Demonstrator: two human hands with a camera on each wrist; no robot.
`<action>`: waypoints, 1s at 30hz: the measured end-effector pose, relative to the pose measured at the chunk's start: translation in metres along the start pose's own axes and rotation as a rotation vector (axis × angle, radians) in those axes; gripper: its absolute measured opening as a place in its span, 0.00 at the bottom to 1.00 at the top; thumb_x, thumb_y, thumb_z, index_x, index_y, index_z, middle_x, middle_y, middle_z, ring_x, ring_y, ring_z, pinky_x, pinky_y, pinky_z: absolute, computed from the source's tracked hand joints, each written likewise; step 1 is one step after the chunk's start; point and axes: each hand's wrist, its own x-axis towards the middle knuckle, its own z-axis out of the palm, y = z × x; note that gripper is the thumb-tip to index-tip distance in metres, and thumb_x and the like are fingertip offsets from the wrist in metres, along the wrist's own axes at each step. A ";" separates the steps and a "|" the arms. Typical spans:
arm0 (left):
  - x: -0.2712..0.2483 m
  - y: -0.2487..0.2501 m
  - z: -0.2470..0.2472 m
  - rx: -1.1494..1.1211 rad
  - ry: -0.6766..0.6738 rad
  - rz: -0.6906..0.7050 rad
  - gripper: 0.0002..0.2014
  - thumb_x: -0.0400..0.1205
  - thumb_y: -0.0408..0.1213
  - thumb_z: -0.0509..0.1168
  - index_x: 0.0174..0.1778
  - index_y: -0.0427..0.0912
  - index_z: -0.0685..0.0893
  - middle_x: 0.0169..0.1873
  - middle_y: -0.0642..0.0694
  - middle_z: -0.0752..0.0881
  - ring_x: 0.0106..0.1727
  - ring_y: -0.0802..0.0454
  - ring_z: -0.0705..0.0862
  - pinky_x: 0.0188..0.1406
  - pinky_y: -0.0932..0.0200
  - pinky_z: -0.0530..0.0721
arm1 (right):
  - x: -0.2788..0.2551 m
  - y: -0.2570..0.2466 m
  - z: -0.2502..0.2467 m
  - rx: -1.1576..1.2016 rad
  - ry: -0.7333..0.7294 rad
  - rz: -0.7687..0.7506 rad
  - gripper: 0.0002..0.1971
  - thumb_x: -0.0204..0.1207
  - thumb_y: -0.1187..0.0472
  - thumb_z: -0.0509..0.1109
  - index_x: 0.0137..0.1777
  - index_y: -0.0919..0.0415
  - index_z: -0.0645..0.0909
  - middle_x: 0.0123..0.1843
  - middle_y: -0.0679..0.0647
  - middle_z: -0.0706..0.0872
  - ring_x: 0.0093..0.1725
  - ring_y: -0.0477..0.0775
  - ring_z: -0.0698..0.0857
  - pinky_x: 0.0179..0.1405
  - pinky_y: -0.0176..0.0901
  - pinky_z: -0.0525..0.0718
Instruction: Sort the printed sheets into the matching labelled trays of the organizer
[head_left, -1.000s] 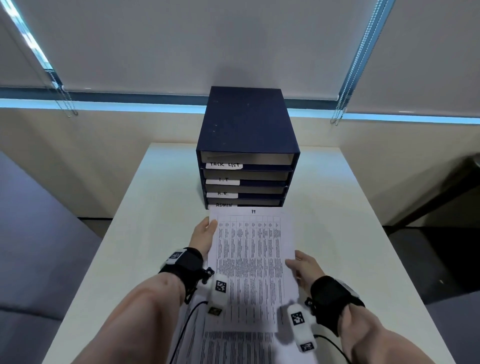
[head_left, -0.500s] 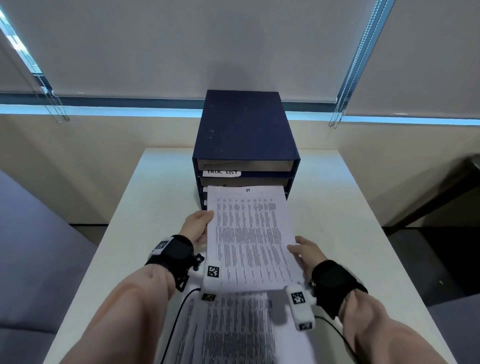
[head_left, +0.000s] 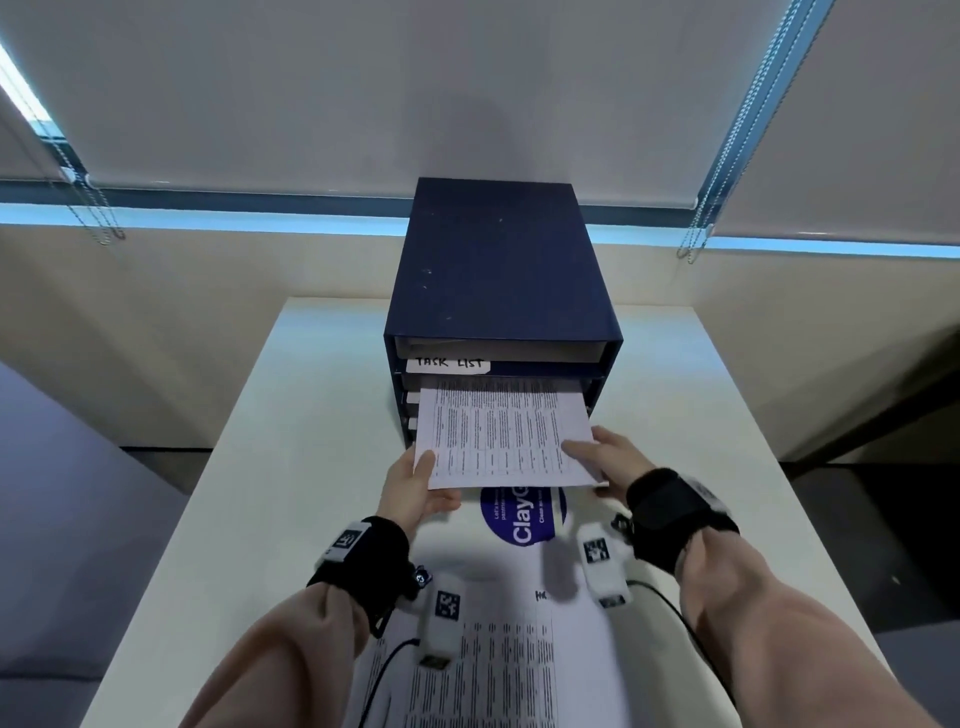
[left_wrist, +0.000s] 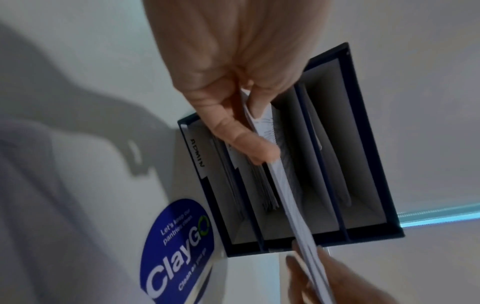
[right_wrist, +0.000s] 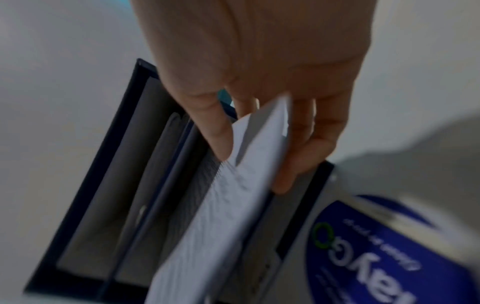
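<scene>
Both hands pinch one printed sheet (head_left: 501, 434) at frame centre: left hand (head_left: 415, 488) on its near left corner, right hand (head_left: 608, 460) on the near right edge. Its far edge sits inside the second slot of the navy organizer (head_left: 498, 275), under the "TASK LIST" label (head_left: 449, 363), with bare table (head_left: 291, 415) either side. Lower trays hold paper; a stack of sheets (head_left: 483, 665) lies low in frame.

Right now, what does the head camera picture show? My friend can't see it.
Two hands, the left hand and right hand, slide a printed sheet into the dark blue organizer, into the tray just under the TASK LIST label. More printed sheets and a round blue sticker lie on the white table.
</scene>
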 end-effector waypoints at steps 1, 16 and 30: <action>0.005 -0.002 0.002 -0.014 0.037 -0.003 0.16 0.89 0.36 0.53 0.69 0.33 0.74 0.40 0.38 0.86 0.21 0.53 0.83 0.25 0.59 0.86 | -0.002 0.006 -0.002 0.005 0.006 0.024 0.11 0.78 0.60 0.71 0.57 0.57 0.75 0.43 0.54 0.88 0.33 0.55 0.84 0.23 0.39 0.78; 0.002 0.026 -0.006 0.332 -0.208 -0.068 0.07 0.84 0.34 0.62 0.52 0.38 0.85 0.43 0.37 0.88 0.40 0.42 0.84 0.48 0.41 0.84 | 0.012 -0.020 0.042 0.359 -0.139 -0.085 0.15 0.84 0.70 0.56 0.69 0.61 0.71 0.56 0.58 0.83 0.54 0.59 0.85 0.55 0.53 0.85; -0.055 -0.072 -0.045 1.679 -0.402 0.016 0.21 0.70 0.55 0.72 0.51 0.51 0.72 0.56 0.48 0.72 0.62 0.46 0.70 0.57 0.52 0.72 | -0.052 0.163 0.003 -0.232 0.101 0.080 0.11 0.76 0.76 0.61 0.50 0.67 0.83 0.29 0.59 0.79 0.30 0.55 0.74 0.28 0.39 0.72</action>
